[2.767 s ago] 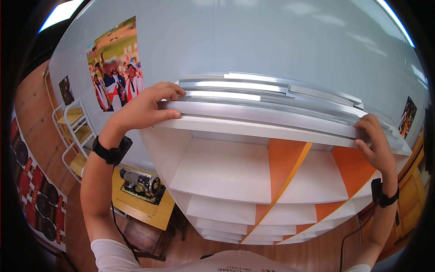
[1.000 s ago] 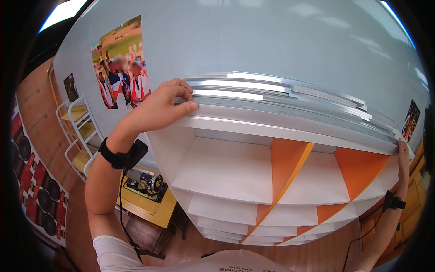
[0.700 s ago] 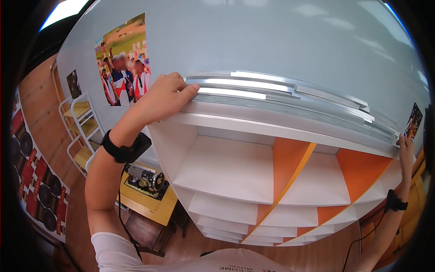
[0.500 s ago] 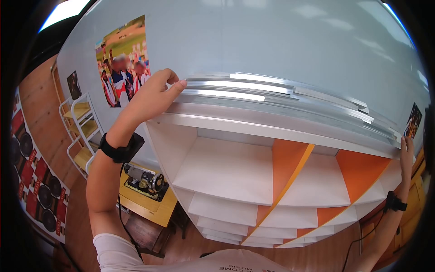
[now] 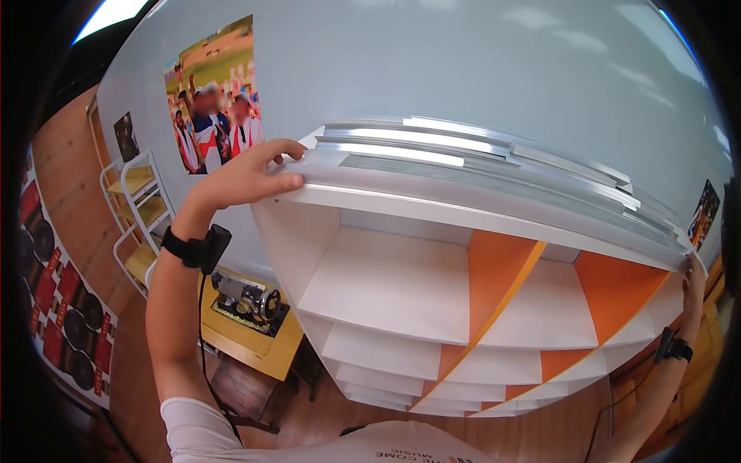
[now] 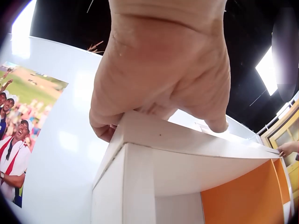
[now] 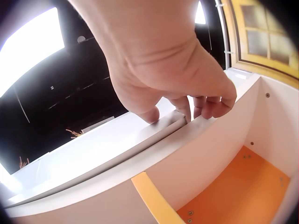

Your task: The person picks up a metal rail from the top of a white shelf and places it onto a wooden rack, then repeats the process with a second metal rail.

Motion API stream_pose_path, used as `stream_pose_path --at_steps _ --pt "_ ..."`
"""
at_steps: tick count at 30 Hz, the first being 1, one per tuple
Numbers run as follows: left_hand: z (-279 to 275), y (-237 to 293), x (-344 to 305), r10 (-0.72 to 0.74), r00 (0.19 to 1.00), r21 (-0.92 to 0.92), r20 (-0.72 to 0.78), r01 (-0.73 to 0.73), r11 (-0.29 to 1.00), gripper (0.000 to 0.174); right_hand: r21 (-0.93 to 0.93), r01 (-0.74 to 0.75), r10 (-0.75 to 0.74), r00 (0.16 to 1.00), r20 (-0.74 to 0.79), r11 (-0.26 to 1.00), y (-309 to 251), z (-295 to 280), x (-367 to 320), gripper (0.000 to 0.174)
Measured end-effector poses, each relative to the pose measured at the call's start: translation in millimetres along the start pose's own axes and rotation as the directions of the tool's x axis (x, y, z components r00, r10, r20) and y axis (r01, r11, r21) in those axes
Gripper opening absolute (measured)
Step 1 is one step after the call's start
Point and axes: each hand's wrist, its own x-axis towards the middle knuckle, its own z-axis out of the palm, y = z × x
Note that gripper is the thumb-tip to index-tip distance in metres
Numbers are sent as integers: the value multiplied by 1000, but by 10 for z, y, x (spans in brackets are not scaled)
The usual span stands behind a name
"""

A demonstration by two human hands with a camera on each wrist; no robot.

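Along the front of a white shelf unit's top (image 5: 432, 218) lies a long silver metal strip (image 5: 478, 193). In the head view my left hand (image 5: 243, 174) is at its left end, thumb along the front and fingers bent behind. The left wrist view shows this hand (image 6: 163, 79) over the white corner (image 6: 133, 133), some fingers curled past the side. My right hand (image 5: 693, 279) is at the far right end. In the right wrist view that hand (image 7: 173, 79) holds the strip (image 7: 159, 130) between thumb and bent fingers at its end.
Several more metal strips (image 5: 432, 139) lie stacked behind, against a pale wall (image 5: 478, 62) with posters (image 5: 216, 108). Below are white shelves with orange dividers (image 5: 505, 278). At lower left stand a sewing machine (image 5: 243, 297) on a yellow table and a white rack (image 5: 143, 208).
My right hand has moved outward to the far right end. My left hand rose off the edge, then came back down on the left corner. The front strip sits farther right than before.
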Motion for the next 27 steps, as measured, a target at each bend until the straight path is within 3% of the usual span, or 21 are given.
stream_pose_path --at_steps 7,13,16,19,21,24,25,27 --pt "-17 -45 -30 40 999 -37 13 -39 999 57 376 -66 78 997 -16 924 158 -113 23 46" --pt "0 -50 -45 23 1000 -30 10 -22 999 58 581 -253 78 948 309 774 -52 -43 -275 35" --pt "28 -21 -30 46 999 -90 -18 -47 995 59 510 -211 128 973 194 834 -223 86 -356 31" --pt "-33 8 -27 -134 988 -65 80 139 988 62 524 -158 48 975 216 837 -115 -3 -316 32" --pt "-34 120 -64 -94 994 -88 58 98 991 63 637 -115 -5 983 183 762 15 11 -172 36" --pt "5 198 -176 -55 998 -158 -7 53 986 63 543 -159 -69 924 375 824 221 -166 -16 39" --pt "7 251 -217 -71 997 -187 0 70 980 63 623 -98 -109 952 285 776 303 -83 86 36" --pt "18 392 -313 -91 996 -301 -21 80 950 64 632 -43 -193 934 299 774 352 -115 72 39"
